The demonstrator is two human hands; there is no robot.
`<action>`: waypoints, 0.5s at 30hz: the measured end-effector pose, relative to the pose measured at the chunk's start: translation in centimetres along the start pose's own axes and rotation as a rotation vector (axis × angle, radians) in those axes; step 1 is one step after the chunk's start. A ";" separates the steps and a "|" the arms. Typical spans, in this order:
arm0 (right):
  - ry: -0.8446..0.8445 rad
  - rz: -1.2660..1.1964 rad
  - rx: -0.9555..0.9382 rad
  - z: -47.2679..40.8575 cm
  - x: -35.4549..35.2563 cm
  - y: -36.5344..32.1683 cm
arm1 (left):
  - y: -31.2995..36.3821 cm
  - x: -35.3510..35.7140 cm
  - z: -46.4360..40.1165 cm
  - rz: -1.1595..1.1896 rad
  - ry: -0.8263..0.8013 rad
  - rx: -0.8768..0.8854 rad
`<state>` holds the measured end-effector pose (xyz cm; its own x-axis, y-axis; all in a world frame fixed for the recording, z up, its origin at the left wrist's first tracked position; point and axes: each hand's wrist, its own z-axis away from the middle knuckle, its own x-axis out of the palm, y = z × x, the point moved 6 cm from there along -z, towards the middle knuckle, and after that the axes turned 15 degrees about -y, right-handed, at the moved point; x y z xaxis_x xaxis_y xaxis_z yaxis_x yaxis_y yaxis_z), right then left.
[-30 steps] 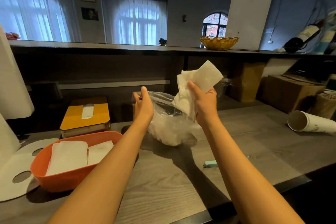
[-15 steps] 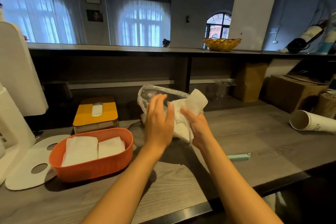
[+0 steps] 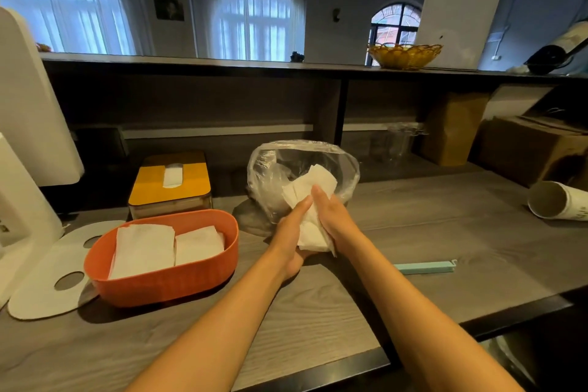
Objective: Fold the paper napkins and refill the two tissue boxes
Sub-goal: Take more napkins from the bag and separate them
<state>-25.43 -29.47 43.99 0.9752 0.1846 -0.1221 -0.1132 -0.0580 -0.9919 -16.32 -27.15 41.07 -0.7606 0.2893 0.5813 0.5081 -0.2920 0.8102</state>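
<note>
A bunch of white paper napkins [image 3: 313,226] sits between my two hands just above the table, in front of a clear plastic bag [image 3: 273,169] that holds more napkins. My left hand [image 3: 291,232] lies against the left side of the bunch with its fingers straight. My right hand [image 3: 331,216] grips the bunch from the right. To the left stands an open orange tissue box [image 3: 165,283] with two stacks of folded napkins inside. Behind it is a closed box with a yellow lid [image 3: 171,181], a napkin showing in its slot.
A white oval lid with two holes [image 3: 47,280] lies left of the orange box, beside a white machine [image 3: 22,200]. A mint bag clip [image 3: 423,267] lies to the right on the grey wooden table [image 3: 445,232]. White paper cups [image 3: 553,200] and cardboard boxes [image 3: 528,149] are at far right.
My right hand brought the napkins down from above the bag to just above the table. My left hand left the bag's rim and came against the napkins.
</note>
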 end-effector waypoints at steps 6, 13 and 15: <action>0.033 0.225 -0.119 -0.9 1.0 1.0 | -0.6 -1.5 -1.7 0.087 0.059 -0.003; 0.352 0.285 -0.121 -0.6 -1.8 1.2 | -0.6 -1.9 -2.0 0.099 0.062 0.007; 0.379 0.282 -0.132 -0.4 -2.4 1.2 | -0.5 -2.1 -1.8 0.142 0.051 -0.003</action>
<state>-27.84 -30.34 43.10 0.9135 -0.2246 -0.3392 -0.3814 -0.1829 -0.9061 -15.70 -29.31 39.31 -0.7010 0.1979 0.6852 0.6110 -0.3290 0.7201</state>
